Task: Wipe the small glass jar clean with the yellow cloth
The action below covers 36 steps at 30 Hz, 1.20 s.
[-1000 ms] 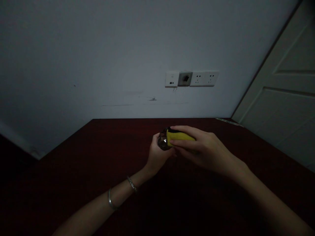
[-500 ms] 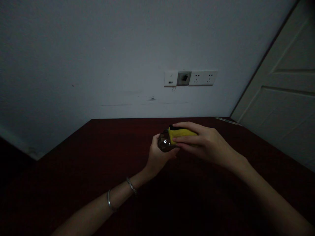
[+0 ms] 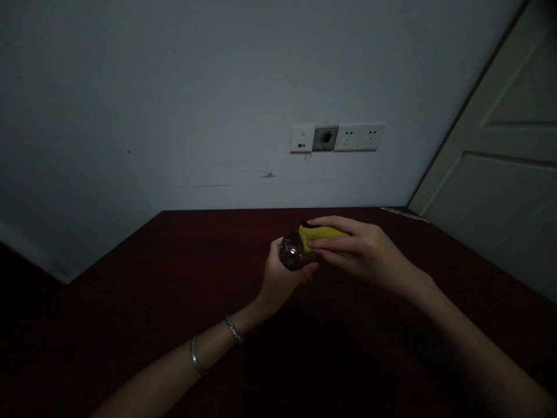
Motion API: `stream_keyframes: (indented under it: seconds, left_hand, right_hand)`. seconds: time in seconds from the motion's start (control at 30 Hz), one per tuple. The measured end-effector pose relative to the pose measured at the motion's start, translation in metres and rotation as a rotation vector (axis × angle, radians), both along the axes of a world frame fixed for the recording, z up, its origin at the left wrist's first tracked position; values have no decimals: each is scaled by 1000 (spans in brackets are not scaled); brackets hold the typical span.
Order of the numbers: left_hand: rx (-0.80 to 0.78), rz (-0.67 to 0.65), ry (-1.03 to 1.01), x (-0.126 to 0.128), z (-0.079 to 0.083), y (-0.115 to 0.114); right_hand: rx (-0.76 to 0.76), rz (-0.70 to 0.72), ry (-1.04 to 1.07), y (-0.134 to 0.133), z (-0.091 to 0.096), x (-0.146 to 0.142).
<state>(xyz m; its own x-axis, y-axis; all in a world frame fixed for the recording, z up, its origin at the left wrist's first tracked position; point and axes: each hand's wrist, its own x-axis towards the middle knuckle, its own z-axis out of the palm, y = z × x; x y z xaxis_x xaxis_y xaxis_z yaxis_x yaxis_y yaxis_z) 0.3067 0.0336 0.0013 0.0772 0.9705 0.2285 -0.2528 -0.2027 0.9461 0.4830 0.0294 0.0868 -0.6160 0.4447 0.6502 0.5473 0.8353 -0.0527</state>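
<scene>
My left hand is wrapped round a clear glass vessel, with its rounded, shiny end toward me; whether it is a cup or a jar I cannot tell. A yellow sponge with a dark layer along its top edge is gripped in my right hand. The sponge lies against the upper right side of the glass. My right fingers stretch along the sponge and partly cover it. Both hands are above a dark red tabletop. The far side of the glass is hidden.
Behind the table rises a pale wall with a row of sockets and switches. A panelled white door stands on the right. At the table's back right corner lies a thin printed strip. The light is dim.
The sponge and my right hand have shifted very slightly up and to the right on the glass. My left hand stays almost still around the glass.
</scene>
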Motion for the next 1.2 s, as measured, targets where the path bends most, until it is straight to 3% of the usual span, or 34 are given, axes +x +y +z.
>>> stream_keyframes:
  seconds: [0.23, 0.43, 0.73, 0.93, 1.2]
  left_hand:
    - [16, 26, 12, -1, -3, 3]
    - [100, 90, 86, -1, -4, 0]
    - [134, 78, 83, -2, 2, -2]
    - [111, 75, 26, -1, 0, -1]
    - [-26, -100, -58, -4, 8, -8]
  right_hand:
    - [98, -32, -141, -8, 2, -4]
    - [217, -178, -151, -12, 7, -3]
    - [26, 98, -35, -7, 5, -3]
    - [10, 94, -60, -5, 3, -4]
    - [-79, 51, 273, 5, 3, 2]
